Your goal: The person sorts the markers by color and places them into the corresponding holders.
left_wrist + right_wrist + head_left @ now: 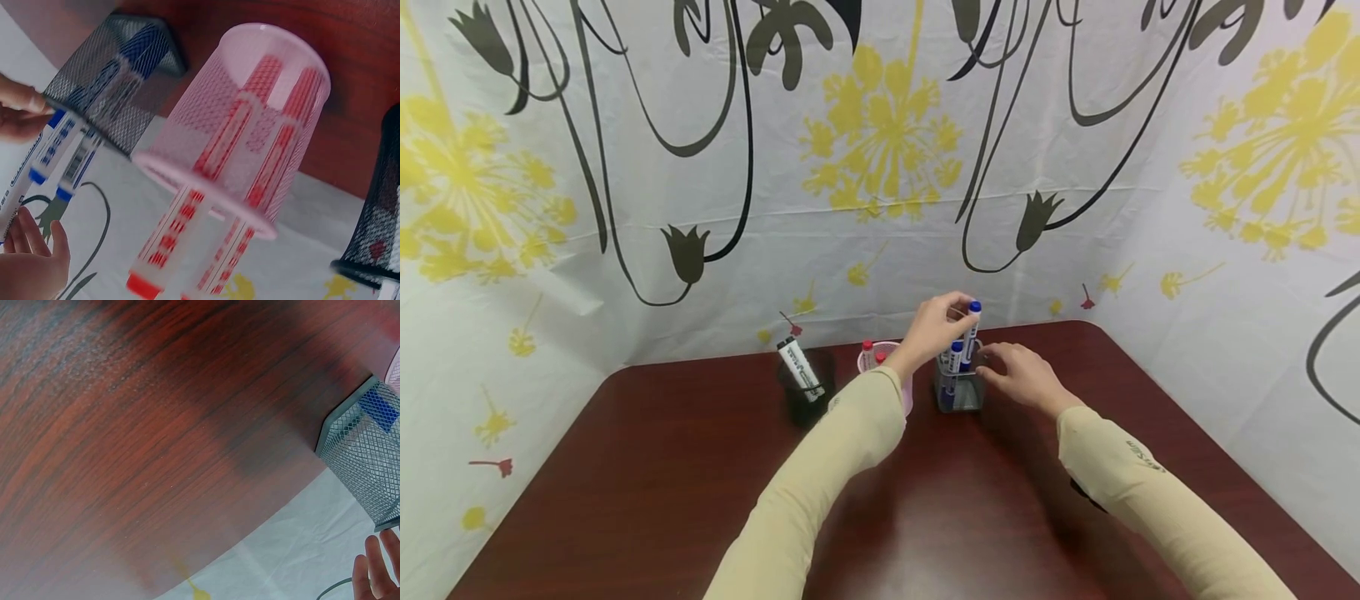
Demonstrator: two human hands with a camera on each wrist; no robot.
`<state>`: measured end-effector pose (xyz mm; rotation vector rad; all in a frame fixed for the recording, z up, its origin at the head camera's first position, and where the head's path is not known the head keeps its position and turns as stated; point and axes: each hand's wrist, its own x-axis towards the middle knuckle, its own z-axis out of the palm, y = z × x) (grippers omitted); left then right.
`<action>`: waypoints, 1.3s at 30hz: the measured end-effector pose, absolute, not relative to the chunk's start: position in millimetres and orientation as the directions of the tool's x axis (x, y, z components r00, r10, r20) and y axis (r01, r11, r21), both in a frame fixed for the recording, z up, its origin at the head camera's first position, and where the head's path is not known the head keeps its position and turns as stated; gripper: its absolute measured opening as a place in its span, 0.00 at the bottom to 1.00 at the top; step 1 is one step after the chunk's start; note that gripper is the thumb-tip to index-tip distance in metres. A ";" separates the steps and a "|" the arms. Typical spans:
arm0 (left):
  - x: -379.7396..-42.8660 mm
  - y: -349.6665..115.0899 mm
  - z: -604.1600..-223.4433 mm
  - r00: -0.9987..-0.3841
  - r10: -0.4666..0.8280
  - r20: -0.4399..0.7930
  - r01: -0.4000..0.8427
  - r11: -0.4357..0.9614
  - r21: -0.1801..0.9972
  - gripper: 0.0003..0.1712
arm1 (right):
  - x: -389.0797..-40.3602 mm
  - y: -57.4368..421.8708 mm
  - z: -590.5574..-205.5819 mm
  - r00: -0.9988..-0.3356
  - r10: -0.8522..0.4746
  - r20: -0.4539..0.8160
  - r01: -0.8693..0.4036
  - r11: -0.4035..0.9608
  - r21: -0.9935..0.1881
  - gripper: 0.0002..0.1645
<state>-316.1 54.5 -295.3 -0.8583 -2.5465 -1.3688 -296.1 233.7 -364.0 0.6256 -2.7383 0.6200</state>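
Between the fingers and thumb of my left hand [934, 325] is a blue-capped whiteboard marker [972, 329], held upright over a dark square mesh pen holder [970, 396]. Its lower end is at the holder's opening. Inside that holder stands another blue marker [954, 360]. On the holder's right side, my right hand [1021, 373] touches the rim with its fingertips. The right wrist view has several of its fingers [374, 565] looking fairly straight beside the rim, with the thumb out of frame.
Left of the square holder stands a pink mesh cup [244, 137] with two red markers [172, 231], partly behind my left arm in the head view. Farther left, a black mesh cup [805, 408] holds black-capped markers [800, 367]. A patterned sheet [880, 275] hangs behind the brown table [700, 500].
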 end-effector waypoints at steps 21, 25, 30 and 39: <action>-317.7 50.8 -328.9 -0.788 0.479 0.388 0.616 0.636 0.466 0.13 | -297.9 233.6 -364.6 -0.865 -0.354 0.356 -0.469 0.824 -0.319 0.20; -316.8 50.9 -334.2 -0.768 0.498 0.402 0.630 0.697 0.343 0.13 | -297.4 233.6 -365.1 -0.861 -0.363 0.356 -0.477 0.820 -0.317 0.20; -313.7 52.2 -336.3 -0.774 0.497 0.391 0.612 0.744 0.267 0.13 | -297.6 233.8 -366.7 -0.863 -0.364 0.351 -0.476 0.820 -0.317 0.20; -306.1 51.5 -329.7 -0.757 0.502 0.418 0.635 0.714 0.294 0.19 | -296.2 236.2 -366.5 -0.872 -0.344 0.349 -0.450 0.845 -0.290 0.24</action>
